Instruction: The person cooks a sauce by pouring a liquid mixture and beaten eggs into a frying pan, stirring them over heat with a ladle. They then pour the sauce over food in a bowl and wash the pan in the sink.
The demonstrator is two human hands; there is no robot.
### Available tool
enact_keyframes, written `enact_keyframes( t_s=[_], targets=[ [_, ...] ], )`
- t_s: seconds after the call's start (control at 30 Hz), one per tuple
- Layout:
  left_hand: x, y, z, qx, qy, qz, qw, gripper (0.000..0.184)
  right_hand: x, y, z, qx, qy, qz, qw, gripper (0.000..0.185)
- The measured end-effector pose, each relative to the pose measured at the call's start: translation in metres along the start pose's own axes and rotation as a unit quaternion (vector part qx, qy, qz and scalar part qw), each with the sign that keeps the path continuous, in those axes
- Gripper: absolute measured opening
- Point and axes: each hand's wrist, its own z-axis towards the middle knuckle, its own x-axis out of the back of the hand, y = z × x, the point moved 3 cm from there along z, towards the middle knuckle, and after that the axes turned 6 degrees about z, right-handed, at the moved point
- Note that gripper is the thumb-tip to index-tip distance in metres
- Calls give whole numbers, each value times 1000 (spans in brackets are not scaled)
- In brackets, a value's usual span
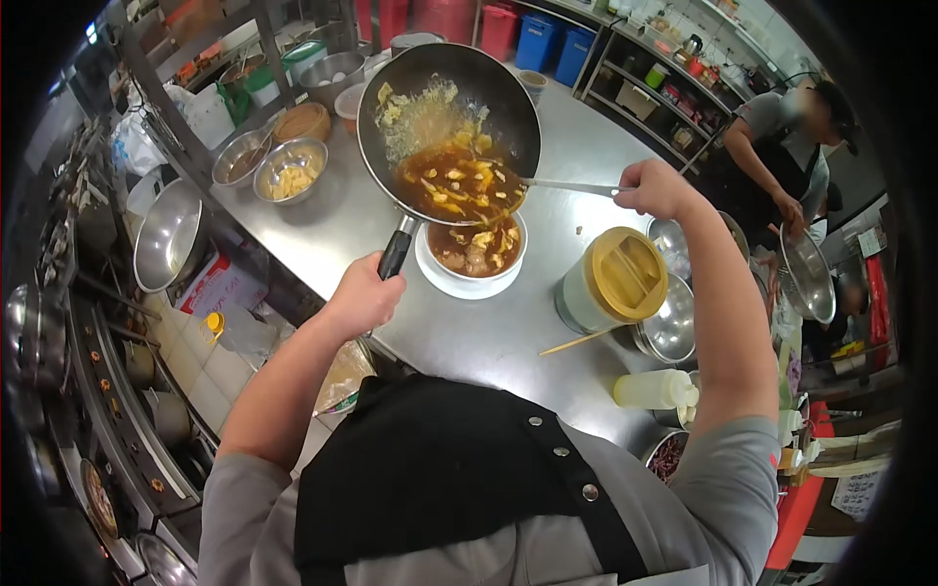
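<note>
My left hand is wrapped round the black handle of a frying pan, which is tilted over a white bowl. Brown sauce with pale yellow, egg-like bits lies in the pan's lower part and reaches its lip. In the bowl sit similar sauce and lumps of food; a white plate is under it. Closed on the metal handle of a long utensil is my right hand. The utensil's head dips into the sauce, so I cannot tell its shape.
A gold-lidded container stands right of the bowl, near a thin stick, steel bowls and a squeeze bottle. Metal bowls of ingredients are at left. Another person holds a metal pan at right. Stoves line the left.
</note>
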Motion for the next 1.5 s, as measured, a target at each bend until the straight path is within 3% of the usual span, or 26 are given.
enact_keyframes(
  t_s=[0.63,0.93,1.33,1.47,1.5],
  targets=[
    [3,4,4,10,-5,-29,1000,10,10,17,-18,45,-3,37,998,19],
    [4,16,-7,13,-20,-61,998,12,27,5,-38,98,41,-36,994,23],
    [5,17,-6,-8,-13,-28,999,11,41,15,-50,100,73,13,992,18],
    [5,12,-10,11,-11,-26,1000,11,36,24,-31,131,130,-22,983,27],
    [4,15,-14,10,-9,-21,1000,11,34,18,-29,102,136,-55,984,29]
  ],
)
